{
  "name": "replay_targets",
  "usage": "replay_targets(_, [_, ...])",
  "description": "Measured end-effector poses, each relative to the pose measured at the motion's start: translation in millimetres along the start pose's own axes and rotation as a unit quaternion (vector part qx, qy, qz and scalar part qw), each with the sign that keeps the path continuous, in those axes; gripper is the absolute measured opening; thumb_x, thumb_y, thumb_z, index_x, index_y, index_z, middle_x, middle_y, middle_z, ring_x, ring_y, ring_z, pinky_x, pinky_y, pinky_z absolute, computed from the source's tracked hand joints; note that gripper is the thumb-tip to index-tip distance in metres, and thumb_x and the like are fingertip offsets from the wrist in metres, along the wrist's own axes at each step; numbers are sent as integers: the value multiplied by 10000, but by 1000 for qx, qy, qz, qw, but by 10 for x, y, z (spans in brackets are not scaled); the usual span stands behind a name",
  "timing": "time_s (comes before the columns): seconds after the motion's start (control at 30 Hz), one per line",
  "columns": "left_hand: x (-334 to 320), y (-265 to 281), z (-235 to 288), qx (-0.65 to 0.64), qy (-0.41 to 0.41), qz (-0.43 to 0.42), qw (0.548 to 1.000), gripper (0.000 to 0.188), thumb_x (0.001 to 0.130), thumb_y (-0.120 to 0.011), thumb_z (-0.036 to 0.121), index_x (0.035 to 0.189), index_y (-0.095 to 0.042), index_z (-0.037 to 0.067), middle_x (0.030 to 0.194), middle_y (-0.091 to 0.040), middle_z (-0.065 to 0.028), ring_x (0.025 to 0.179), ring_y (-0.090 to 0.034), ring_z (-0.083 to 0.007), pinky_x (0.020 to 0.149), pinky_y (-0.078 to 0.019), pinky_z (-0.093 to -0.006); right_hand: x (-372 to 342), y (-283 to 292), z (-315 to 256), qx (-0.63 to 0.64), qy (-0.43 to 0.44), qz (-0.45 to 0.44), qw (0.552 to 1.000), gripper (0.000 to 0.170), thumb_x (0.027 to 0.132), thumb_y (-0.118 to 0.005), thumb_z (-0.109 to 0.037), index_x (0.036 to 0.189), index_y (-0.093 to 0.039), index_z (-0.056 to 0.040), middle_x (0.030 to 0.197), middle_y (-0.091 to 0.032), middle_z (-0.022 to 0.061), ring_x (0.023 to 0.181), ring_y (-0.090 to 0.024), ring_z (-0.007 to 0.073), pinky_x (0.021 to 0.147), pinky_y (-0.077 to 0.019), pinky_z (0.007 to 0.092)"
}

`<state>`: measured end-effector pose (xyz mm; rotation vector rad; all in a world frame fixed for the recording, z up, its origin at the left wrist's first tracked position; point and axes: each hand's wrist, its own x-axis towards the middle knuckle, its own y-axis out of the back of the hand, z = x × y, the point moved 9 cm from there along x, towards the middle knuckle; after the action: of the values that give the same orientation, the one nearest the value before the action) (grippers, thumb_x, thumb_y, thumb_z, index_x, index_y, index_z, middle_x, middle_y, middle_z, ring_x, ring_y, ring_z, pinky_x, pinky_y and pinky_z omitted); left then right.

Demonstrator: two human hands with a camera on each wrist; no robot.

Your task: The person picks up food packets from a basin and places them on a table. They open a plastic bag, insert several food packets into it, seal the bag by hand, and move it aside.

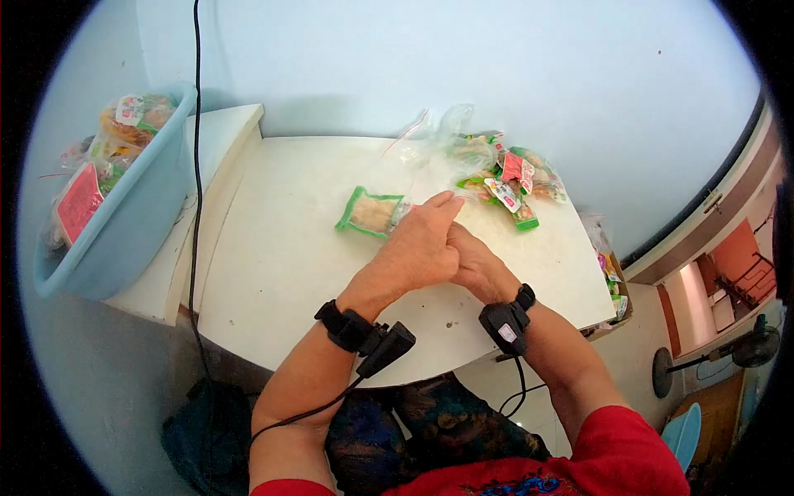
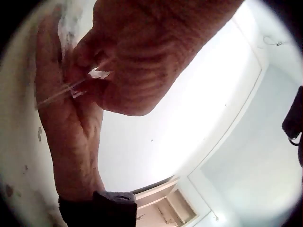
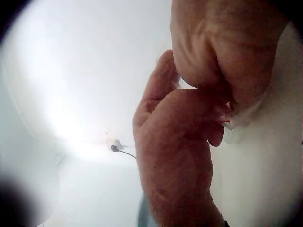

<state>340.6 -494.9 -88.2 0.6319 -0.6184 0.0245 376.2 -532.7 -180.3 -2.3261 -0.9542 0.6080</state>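
Observation:
Over the middle of the table, my left hand [image 1: 418, 248] and right hand [image 1: 478, 263] meet, fingers overlapping. Between them they pinch a clear plastic bag [image 2: 53, 98], mostly hidden by the fingers; its thin edge sticks out in the left wrist view. A bit of red [image 3: 224, 119] shows at the fingertips in the right wrist view. Just left of my left hand, a green-edged packet [image 1: 372, 213] with pale contents lies on the table, and clear film shows at its right end.
Several filled, colourful packets [image 1: 517, 178] and clear bags [image 1: 463, 136] lie at the table's back right. A blue basin [image 1: 136, 219] of bagged packets stands at the left. A black cable [image 1: 197, 165] hangs on that side. A box of packets [image 1: 614, 285] sits beyond the right edge.

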Motion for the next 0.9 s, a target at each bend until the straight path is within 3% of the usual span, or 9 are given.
replay_targets(0.03, [-9,-2,11,0,1,-2,1000,624,623,-509,-20,1240,-518,-114,1289,-497,-360,1202,-511,-458,1033,-422,-420,16,-18,18,30,-2,-7,1000,234,983,-487,-111,1207,-512,-46,1120,-604,91,983,-624,181,814,-551,338])
replay_targets(0.1, [-20,1,12,-1,3,-5,1000,615,618,-502,-27,1225,-524,-122,1275,-506,-362,1194,-516,-461,1031,-422,-422,-74,-85,-56,-139,2,30,990,256,982,-508,-128,1229,-487,-64,1131,-598,86,977,-622,177,792,-556,332])
replay_targets(0.17, [-16,13,6,-2,4,-3,1000,607,615,-496,-32,1213,-528,-128,1267,-508,-366,1189,-518,-462,1031,-422,-424,-14,-47,-60,-170,22,21,985,232,975,-526,-138,1189,-497,-56,1093,-600,85,936,-630,173,744,-564,334])
replay_targets(0.33, [-20,15,70,-17,3,-24,1000,591,624,-497,-33,1207,-535,-122,1269,-525,-341,1176,-531,-452,1025,-427,-409,207,244,7,-112,102,-4,988,166,943,-570,-116,1071,-541,-16,1004,-610,83,869,-644,165,656,-567,337])
replay_targets(0.43, [-7,7,67,-29,22,-44,998,582,635,-497,-34,1210,-541,-109,1281,-531,-318,1182,-532,-437,1023,-428,-388,64,78,-61,-147,93,-21,984,329,965,-523,-97,1279,-426,-69,1149,-586,78,997,-612,167,752,-562,320])
replay_targets(0.53, [16,37,119,-23,28,-48,998,583,651,-495,-34,1229,-544,-90,1291,-535,-302,1188,-537,-417,1016,-430,-376,-4,-92,-81,-116,84,-24,989,209,910,-598,-118,1069,-552,11,1013,-617,108,893,-639,189,680,-555,327])
replay_targets(0.6, [8,80,101,17,-4,-26,1000,593,677,-486,-49,1267,-542,-59,1322,-534,-270,1221,-539,-361,978,-458,-363,-19,-60,-24,-135,29,-17,990,228,898,-605,-114,1075,-563,23,997,-620,115,906,-635,187,673,-551,313])
replay_targets(0.83, [1,63,-58,-13,74,-47,996,621,690,-492,-80,1306,-540,-10,1364,-531,-218,800,-625,-189,660,-498,-275,-474,80,-500,-343,54,91,933,355,902,-596,-100,1211,-552,70,998,-668,128,795,-680,186,667,-582,295])
replay_targets(0.9, [1,58,-12,-28,67,-49,996,623,689,-507,-74,1308,-539,-7,1359,-537,-212,701,-592,-163,614,-482,-268,-617,307,-797,-426,109,140,887,258,908,-602,-113,1109,-627,48,919,-690,128,662,-681,158,558,-562,268])
